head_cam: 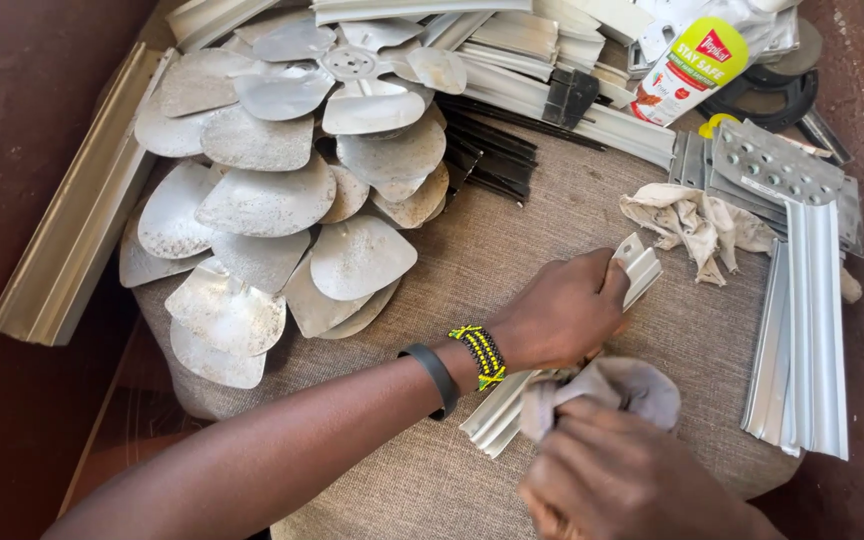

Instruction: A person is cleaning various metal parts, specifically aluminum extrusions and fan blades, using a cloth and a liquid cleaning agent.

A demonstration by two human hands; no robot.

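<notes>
Two hands work on one ribbed metal strip, which lies diagonally across the grey cushion near its centre. The left hand is closed around the upper part of the strip, thumb pressed near its far end, pinning it to the cushion. The right hand is closed around a grey cloth bunched against the lower part of the strip, at the near edge of the cushion.

Surrounding items, relative to the cushion:
- A pile of dull metal fan blades covers its far-left part and overhangs the left edge.
- A crumpled beige rag lies on its far-right part, just beyond the strip's far end.
- A stack of finished-looking strips runs along its right edge.
- A white and yellow squeeze bottle lies beyond its far edge, among more metal profiles.

Risks, as judged from this position:
- The strip edges look thin; a fast stroke with the cloth slipping aside could bring bare fingers against a sharp edge.
- The cushion is soft. Heavy downward pressure midway along the strip could bend it.
- The left hand grips only one end; a loose grip could let the strip pivot or slide towards the near edge.
</notes>
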